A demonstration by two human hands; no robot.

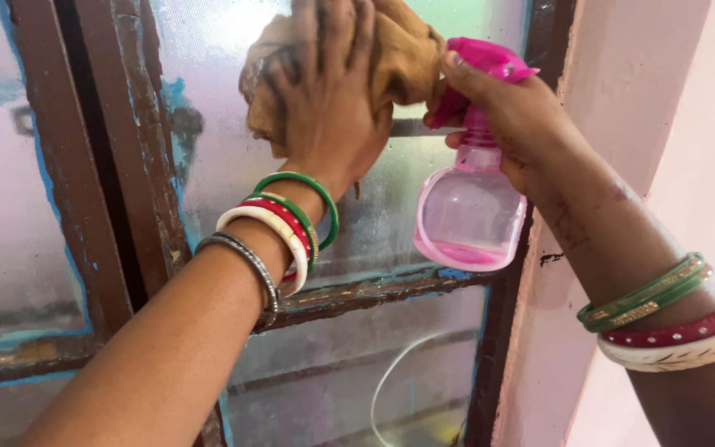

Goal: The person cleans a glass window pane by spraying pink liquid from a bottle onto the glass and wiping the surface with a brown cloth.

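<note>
My left hand (328, 99) presses a crumpled tan cloth (403, 62) flat against the frosted glass pane (208, 108) of a window. Fingers are spread over the cloth, which bulges out above and to the right of the hand. My right hand (515, 116) grips the neck of a pink spray bottle (469, 211), with a finger on its pink trigger head next to the cloth. A little pink liquid lies at the bottle's bottom. Both wrists carry several coloured bangles.
The window has a worn brown frame (84, 190) with blue paint flecks and a horizontal bar (374, 291) below the hands. Another frosted pane (357, 372) sits under the bar. A pink wall (672, 108) rises on the right.
</note>
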